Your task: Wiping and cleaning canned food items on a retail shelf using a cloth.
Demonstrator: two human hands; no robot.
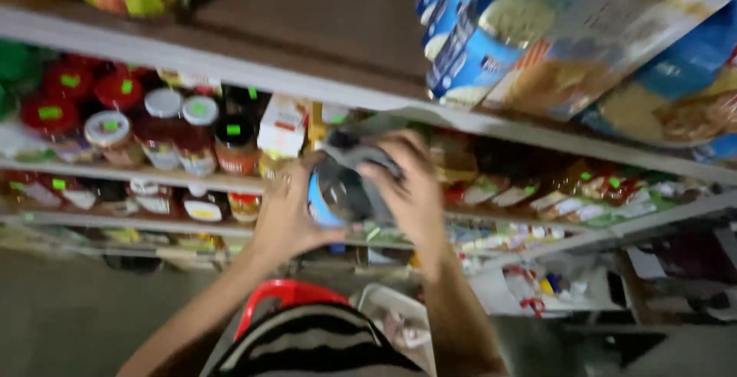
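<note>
Two hands up at shelf level: left hand (285, 212) and right hand (414, 193) both clamped, fingers wrapped, on one blue-labelled packet (342, 189). One red basket handle (288, 294) below. Jars (176, 127) left, blurred, count unclear.

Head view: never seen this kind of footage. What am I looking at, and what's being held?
There is no machine here: a person wears a camera on the head, looking down and forward at their own bare hands. It is a single, blurred view. The left hand and the right hand together hold a dark packet with a blue patch in front of shop shelves. Jars with red and white lids stand on the left, blue boxes lean on the upper shelf, and small packets line the right. A red handle shows below, near the striped sleeve.
</note>
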